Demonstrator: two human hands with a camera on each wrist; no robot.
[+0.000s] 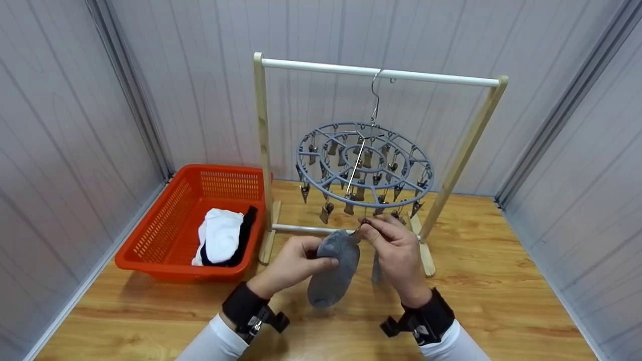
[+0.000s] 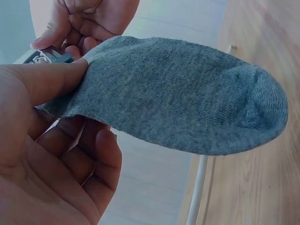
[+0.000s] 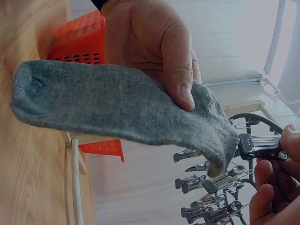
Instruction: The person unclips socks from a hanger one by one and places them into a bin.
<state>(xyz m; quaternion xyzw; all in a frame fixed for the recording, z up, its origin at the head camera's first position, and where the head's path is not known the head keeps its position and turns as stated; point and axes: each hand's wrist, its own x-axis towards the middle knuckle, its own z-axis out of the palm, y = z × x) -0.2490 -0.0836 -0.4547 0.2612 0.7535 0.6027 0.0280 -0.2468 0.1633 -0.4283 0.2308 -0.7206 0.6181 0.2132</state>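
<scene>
A grey sock is pinched near its cuff by my left hand, thumb in front and fingers behind. Its toe end points down toward the floor in the head view. My right hand pinches a metal clip between thumb and fingers. The clip's dark tips meet the sock's cuff edge in the right wrist view; whether they clamp it I cannot tell. Above both hands hangs a round blue-grey clip hanger with several clips. Part of another grey piece shows behind my right hand.
A wooden stand with a white top bar carries the hanger by its hook. Left of it, an orange basket contains white socks and a black one. Panelled walls enclose the wooden floor.
</scene>
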